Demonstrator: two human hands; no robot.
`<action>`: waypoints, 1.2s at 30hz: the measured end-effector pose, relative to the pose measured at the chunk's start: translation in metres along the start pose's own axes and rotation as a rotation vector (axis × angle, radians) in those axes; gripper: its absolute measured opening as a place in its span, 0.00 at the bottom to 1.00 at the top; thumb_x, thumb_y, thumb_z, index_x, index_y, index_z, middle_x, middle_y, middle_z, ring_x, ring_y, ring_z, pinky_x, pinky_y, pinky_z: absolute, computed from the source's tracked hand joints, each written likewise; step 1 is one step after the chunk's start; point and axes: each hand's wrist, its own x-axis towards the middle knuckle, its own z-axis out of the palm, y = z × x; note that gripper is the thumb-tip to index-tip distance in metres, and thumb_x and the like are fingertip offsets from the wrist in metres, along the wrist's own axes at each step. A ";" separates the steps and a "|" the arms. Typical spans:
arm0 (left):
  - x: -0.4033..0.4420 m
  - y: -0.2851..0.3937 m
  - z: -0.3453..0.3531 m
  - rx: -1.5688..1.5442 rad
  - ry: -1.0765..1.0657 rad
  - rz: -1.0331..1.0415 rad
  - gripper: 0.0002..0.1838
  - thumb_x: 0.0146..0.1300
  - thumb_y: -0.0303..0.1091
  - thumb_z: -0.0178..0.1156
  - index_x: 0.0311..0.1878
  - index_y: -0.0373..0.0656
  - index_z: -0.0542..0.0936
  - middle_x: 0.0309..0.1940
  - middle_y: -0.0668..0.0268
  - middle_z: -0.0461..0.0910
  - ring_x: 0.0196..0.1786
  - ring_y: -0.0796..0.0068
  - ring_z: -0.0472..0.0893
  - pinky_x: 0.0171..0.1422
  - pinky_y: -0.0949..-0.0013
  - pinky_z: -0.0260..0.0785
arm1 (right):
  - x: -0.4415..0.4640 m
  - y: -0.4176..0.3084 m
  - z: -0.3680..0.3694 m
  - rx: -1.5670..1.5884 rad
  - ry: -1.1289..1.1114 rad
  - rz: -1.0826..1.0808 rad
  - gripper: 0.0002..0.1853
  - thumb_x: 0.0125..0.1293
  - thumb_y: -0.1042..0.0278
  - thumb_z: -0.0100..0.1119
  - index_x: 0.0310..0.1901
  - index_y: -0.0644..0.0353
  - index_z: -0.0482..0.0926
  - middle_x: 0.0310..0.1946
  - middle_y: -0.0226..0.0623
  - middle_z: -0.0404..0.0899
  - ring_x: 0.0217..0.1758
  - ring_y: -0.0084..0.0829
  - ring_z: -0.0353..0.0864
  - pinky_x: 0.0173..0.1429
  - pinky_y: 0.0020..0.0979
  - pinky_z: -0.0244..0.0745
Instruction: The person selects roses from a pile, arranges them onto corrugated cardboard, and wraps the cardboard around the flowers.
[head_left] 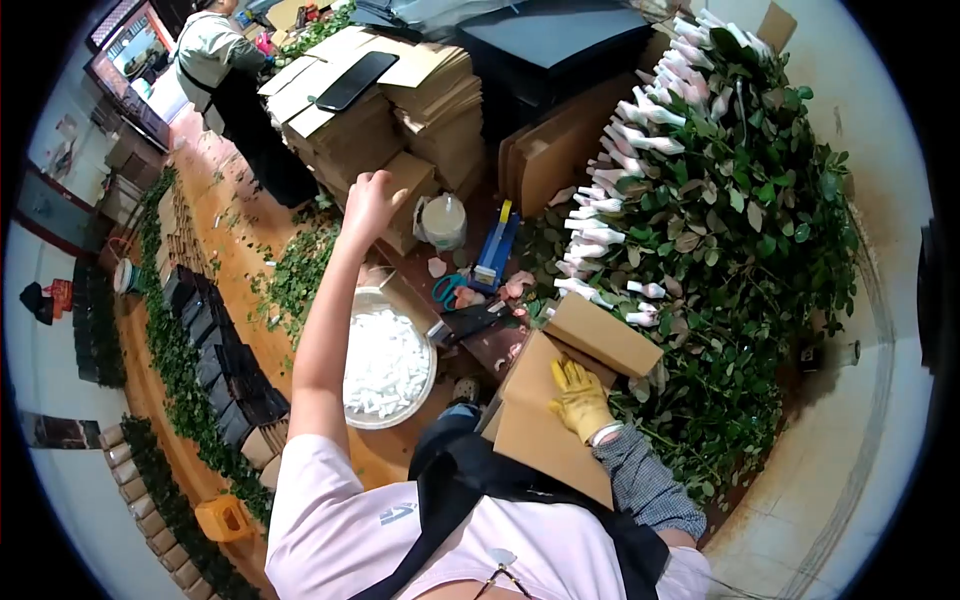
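My left hand (pixel 372 205), bare, is raised in front of the stacked cardboard pieces (pixel 440 95). Its fingers are bent and the thumb stands apart, with nothing visible between them. In a yellow glove, my right hand (pixel 582 402) lies with fingers stretched over a brown cardboard wrap (pixel 545 440), which is partly folded and rests against my lap. Just right of the wrap is a big heap of leafy rose stems (pixel 720 220), many of their heads in white sleeves. Below my left forearm stands a round tub (pixel 432 385) full of small white pieces.
On the bench are a blue tape dispenser (pixel 493 250), teal-handled scissors (pixel 449 292) and a plastic container (pixel 443 221). A phone (pixel 357 81) lies on the cardboard stack. Another person (pixel 235 100) stands at the far left. Wrapped bundles (pixel 215 370) line the floor near an orange basket (pixel 224 519).
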 end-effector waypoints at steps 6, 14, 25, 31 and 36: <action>0.025 -0.003 0.032 0.182 -0.114 -0.185 0.29 0.53 0.41 0.74 0.53 0.32 0.75 0.49 0.41 0.76 0.54 0.44 0.78 0.59 0.52 0.74 | 0.005 0.006 -0.002 0.049 -0.018 0.006 0.45 0.65 0.44 0.55 0.79 0.55 0.52 0.77 0.46 0.57 0.79 0.43 0.56 0.78 0.44 0.49; -0.080 0.030 -0.032 -0.670 -0.482 -0.132 0.54 0.51 0.40 0.76 0.76 0.39 0.53 0.61 0.46 0.69 0.64 0.56 0.72 0.65 0.59 0.71 | -0.004 0.001 -0.009 0.184 0.108 0.006 0.45 0.61 0.49 0.64 0.76 0.57 0.58 0.73 0.49 0.64 0.75 0.47 0.63 0.76 0.45 0.57; -0.245 0.124 0.181 -0.868 -1.158 -0.241 0.18 0.68 0.43 0.67 0.39 0.34 0.81 0.31 0.67 0.84 0.31 0.81 0.80 0.36 0.72 0.73 | -0.003 0.003 -0.010 0.110 0.163 0.080 0.18 0.65 0.59 0.59 0.53 0.56 0.79 0.62 0.42 0.75 0.65 0.38 0.73 0.65 0.37 0.70; -0.247 0.154 0.153 -0.525 -0.860 -0.016 0.24 0.58 0.48 0.74 0.34 0.32 0.79 0.27 0.49 0.83 0.32 0.55 0.85 0.37 0.58 0.75 | -0.009 0.016 -0.025 0.408 0.384 0.194 0.23 0.58 0.53 0.68 0.52 0.58 0.80 0.52 0.40 0.81 0.55 0.41 0.81 0.56 0.40 0.77; -0.223 0.164 0.132 -0.233 -0.934 0.271 0.21 0.63 0.47 0.69 0.41 0.34 0.82 0.29 0.51 0.85 0.36 0.57 0.87 0.41 0.58 0.77 | 0.009 -0.010 -0.019 0.225 0.068 0.195 0.37 0.59 0.46 0.65 0.66 0.55 0.66 0.68 0.41 0.67 0.68 0.44 0.69 0.64 0.45 0.68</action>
